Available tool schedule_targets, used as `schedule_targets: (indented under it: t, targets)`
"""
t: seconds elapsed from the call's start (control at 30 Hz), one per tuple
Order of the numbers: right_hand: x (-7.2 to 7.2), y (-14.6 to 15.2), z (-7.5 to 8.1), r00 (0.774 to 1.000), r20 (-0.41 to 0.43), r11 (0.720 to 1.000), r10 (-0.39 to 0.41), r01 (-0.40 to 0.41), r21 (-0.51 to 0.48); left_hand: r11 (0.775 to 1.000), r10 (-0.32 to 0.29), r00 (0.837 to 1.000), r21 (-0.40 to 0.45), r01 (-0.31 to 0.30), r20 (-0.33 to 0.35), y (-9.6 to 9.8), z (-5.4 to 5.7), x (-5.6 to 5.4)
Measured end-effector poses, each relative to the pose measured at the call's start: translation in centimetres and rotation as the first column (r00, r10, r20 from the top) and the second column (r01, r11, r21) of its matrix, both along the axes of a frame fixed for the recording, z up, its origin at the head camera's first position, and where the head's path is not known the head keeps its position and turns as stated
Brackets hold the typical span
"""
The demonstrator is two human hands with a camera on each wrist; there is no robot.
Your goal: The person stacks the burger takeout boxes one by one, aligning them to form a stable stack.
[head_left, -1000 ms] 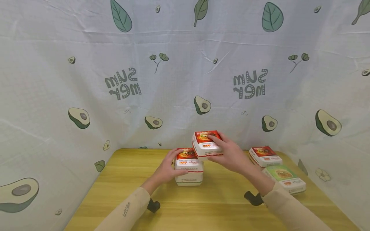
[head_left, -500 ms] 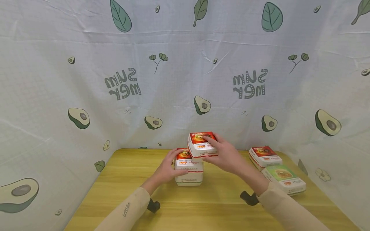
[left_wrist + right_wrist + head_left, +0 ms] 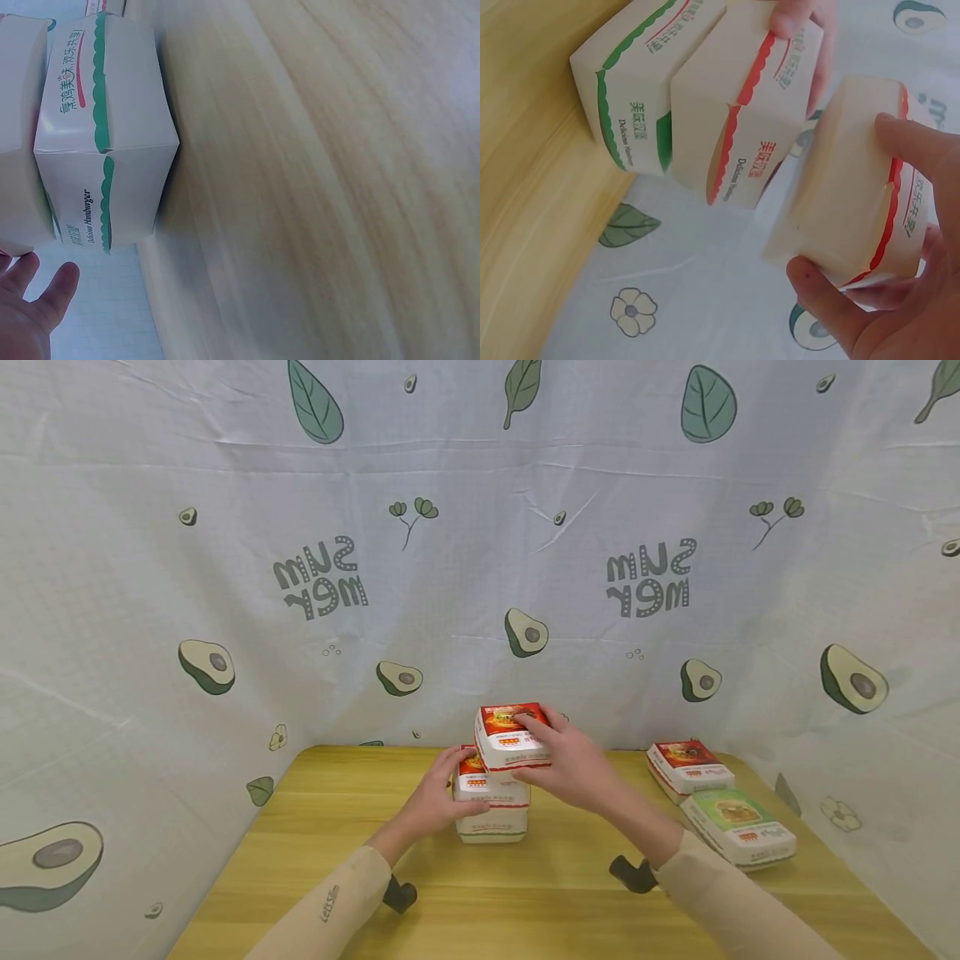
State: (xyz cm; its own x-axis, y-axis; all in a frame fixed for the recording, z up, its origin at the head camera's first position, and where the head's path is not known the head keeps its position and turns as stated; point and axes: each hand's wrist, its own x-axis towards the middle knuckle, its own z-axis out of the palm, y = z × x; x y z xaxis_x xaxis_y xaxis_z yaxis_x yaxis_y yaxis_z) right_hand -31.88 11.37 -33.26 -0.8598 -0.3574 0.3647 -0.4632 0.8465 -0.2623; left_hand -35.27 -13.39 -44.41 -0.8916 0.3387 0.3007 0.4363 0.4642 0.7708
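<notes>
Two burger boxes stand stacked near the table's middle. The lower box (image 3: 491, 827) has green trim, clear in the left wrist view. On it sits a red-topped box (image 3: 487, 789), which my left hand (image 3: 431, 802) holds by its left side, thumb across the front. My right hand (image 3: 573, 767) grips another red-topped burger box (image 3: 516, 747) just above the stack, tilted and overlapping the stack's right part in the head view. In the right wrist view, a gap separates this held box (image 3: 847, 172) from the red-trimmed box (image 3: 735, 97) below it.
At the table's right lie a red-topped burger box (image 3: 688, 768) and a green-topped one (image 3: 742, 827), the green one leaning against the red. A white printed curtain (image 3: 465, 568) hangs behind the wooden table (image 3: 337, 793). Black fittings (image 3: 633, 874) show at both wrists.
My right hand has carried its burger box leftward, farther over the stack. The left hand and the stacked boxes have stayed in place.
</notes>
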Motion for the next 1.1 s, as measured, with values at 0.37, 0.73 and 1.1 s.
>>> schedule_targets:
  t: [0.37,0.73,1.1]
  targets:
    - [0.1,-1.0,-0.1,1.0,-0.008,1.0,0.003,-0.003,0.019,1.0,-0.01,1.0,0.015,0.009,0.007,-0.1,0.0,0.0]
    - [0.2,-1.4,-0.4,1.0,-0.018,1.0,0.005,-0.005,0.014,1.0,0.006,1.0,0.015,-0.006,0.001,0.0,0.0,0.1]
    - [0.2,-1.6,-0.7,1.0,-0.005,1.0,-0.001,0.001,0.013,0.999,-0.006,1.0,0.049,0.006,0.006,0.0,0.0,0.2]
